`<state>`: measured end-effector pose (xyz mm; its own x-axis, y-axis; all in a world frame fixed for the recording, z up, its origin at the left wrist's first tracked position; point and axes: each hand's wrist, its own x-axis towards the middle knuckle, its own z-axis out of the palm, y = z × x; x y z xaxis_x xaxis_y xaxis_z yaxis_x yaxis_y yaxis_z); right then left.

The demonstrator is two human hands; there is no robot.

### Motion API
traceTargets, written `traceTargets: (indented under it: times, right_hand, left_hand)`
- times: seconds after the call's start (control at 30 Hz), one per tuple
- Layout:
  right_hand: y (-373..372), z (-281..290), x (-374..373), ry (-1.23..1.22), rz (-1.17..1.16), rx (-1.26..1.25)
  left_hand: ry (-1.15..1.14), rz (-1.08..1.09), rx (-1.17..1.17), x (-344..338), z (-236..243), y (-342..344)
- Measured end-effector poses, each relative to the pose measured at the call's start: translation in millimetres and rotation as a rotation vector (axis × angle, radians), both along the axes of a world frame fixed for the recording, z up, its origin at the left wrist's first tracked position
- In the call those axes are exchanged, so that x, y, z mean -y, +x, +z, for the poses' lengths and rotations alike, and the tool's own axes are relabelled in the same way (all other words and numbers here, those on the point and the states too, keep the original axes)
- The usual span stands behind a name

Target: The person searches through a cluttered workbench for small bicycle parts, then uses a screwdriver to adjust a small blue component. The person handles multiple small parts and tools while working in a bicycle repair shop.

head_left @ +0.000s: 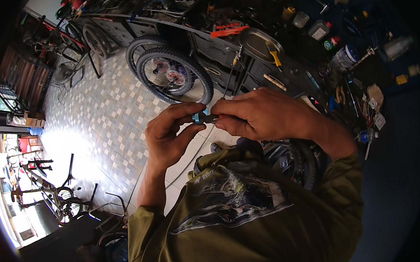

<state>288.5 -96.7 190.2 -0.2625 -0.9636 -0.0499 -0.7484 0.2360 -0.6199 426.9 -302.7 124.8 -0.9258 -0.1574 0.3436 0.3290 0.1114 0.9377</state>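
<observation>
Left fingers (184, 109) pinch a blue ring-shaped part (196, 118); right fingers (231, 108) grip a dark fitting (210, 118) meeting it. Both pieces are held in the air, beyond the front edge of the surface (291, 55). Work looks unfinished: whether they are being joined or parted cannot be told. Two bicycle wheels (174, 77) stand unmounted by that edge.

blue-ringed part (198, 118) partly hidden, olive shirt (272, 237) cut off below
</observation>
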Motion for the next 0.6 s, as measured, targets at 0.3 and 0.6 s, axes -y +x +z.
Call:
traceTargets:
  times: [0.3, 0.6]
  right_hand:
    - [3, 9, 0, 0.017, -0.019, -0.276]
    - [-6, 11, 2, -0.058, 0.03, -0.283]
  left_hand:
    - [0.004, 0.003, 0.054, 2, -6, -2]
    - [-0.044, -0.004, 0.014, 7, -1, -5]
